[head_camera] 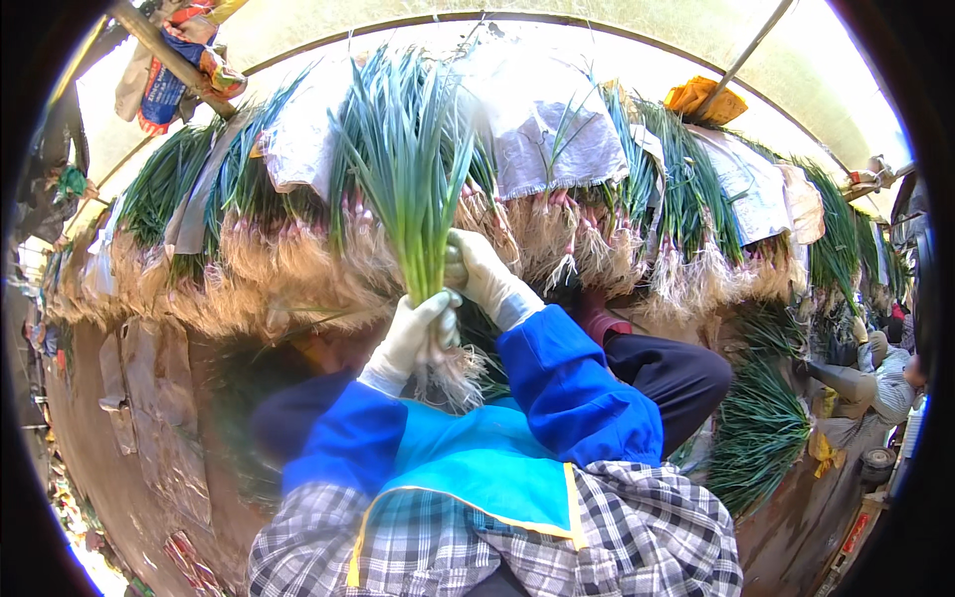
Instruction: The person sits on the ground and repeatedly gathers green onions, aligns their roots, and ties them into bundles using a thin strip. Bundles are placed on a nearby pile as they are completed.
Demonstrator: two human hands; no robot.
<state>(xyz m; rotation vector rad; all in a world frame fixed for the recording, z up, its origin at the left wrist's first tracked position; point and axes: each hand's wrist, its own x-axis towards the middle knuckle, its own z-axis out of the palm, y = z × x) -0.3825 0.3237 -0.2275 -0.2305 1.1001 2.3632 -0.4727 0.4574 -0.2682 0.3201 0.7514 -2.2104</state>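
A bunch of green garlic plants (414, 201) stands upright in front of my chest, its leaves fanning out at the top. My left hand (418, 328), in a pale glove, grips the bunch low on the stems, just above the roots (455, 373). Higher up, my right hand (481, 272), also gloved, is against the right side of the stems with its fingers curled. Part of its grip is hidden behind the palm, so I cannot tell how firmly it holds. Both forearms wear blue sleeve covers.
Beyond my hands runs a long row of heaped plants with hanging roots (556, 231), partly covered by white woven cloths (556, 145). More leafy plants (757, 433) lie on the ground at right, beside another seated person (880, 388). Flattened sheets (160, 410) lie at left.
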